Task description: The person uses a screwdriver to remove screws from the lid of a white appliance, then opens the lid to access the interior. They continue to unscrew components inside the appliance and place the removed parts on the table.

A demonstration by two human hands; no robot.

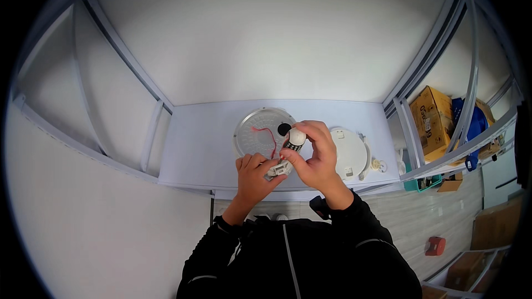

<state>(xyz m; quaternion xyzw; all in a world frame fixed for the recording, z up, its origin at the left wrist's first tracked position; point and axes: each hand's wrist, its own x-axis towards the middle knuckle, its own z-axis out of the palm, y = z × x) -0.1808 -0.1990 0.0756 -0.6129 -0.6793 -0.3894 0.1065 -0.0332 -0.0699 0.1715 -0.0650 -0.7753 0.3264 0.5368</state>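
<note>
Over the front part of the white table, my two hands are close together. The fingers of my left hand [255,176] close round a small white plastic block [280,169] with a slot-like opening. My right hand [317,158] grips a short cylinder with a white domed end and a dark patterned band [295,139]. Its lower end comes near the block; whether they touch I cannot tell. Just behind my left hand lies a round silvery disc [249,133], with a red wire [269,130] across it. A black round piece [284,128] sits at the disc's right edge.
Right of my hands, a white round cover [346,152] lies on the table [191,138], with a small cream-coloured part [378,165] beside it. Grey frame posts [407,133] flank the table. Beyond are a yellow-brown carton [430,122], a teal basket [424,182] and a red object [435,246].
</note>
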